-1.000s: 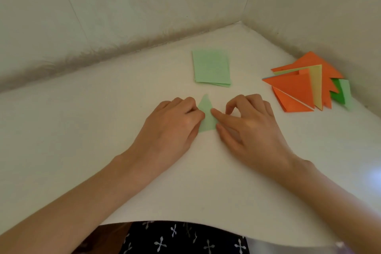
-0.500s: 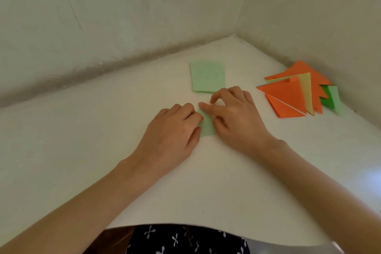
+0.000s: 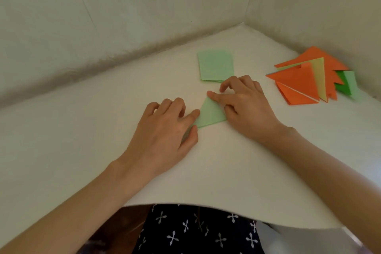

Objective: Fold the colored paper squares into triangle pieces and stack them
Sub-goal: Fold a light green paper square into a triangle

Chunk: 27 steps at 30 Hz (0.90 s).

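Green paper, already folded into a small triangle piece [image 3: 210,114], is lying flat on the white sheet [image 3: 99,130] just right of the frame's centre, between the two hands. The left hand [image 3: 165,130] is resting its index fingertip on the lower left corner, with the thumb lying beside that corner. This looks like an anchor that is keeping the piece from sliding while the other side is worked. The right hand [image 3: 245,107] is laying its straight index finger along the triangle's right edge up to the tip, with its other fingers curled clear, probably to press a crease sharp. Neither hand is closing around the paper: both are bearing down on it with flat fingers, though the left thumb may be nipping the corner. The triangle's tip is pointing toward the top of the frame, away from the person. Its visible lower edge is running left to right, rising slightly to the right, and I am taking that as its long axis. Unfolded green squares [image 3: 215,66] are waiting in a neat stack just above the right hand, within easy reach. Finished orange, yellow and green triangles [image 3: 309,80] are fanning out at the right edge, near the wall.
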Each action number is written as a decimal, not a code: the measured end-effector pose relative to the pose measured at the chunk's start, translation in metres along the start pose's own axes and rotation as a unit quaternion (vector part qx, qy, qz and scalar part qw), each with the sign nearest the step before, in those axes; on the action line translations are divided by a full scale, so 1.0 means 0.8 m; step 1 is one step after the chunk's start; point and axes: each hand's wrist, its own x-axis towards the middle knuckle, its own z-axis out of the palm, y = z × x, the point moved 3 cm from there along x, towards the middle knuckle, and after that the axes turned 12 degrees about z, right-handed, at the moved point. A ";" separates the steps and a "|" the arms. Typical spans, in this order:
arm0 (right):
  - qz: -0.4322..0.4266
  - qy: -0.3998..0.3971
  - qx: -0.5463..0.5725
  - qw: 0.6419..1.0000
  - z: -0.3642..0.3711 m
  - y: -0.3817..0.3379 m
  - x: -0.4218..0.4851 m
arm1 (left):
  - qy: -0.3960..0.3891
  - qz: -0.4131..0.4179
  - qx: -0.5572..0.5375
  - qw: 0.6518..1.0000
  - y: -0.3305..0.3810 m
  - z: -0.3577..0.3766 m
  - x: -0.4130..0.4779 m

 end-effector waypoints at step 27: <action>0.041 -0.141 0.091 0.985 -0.002 0.008 0.010 | 0.113 -0.040 -0.122 0.985 0.010 0.003 0.018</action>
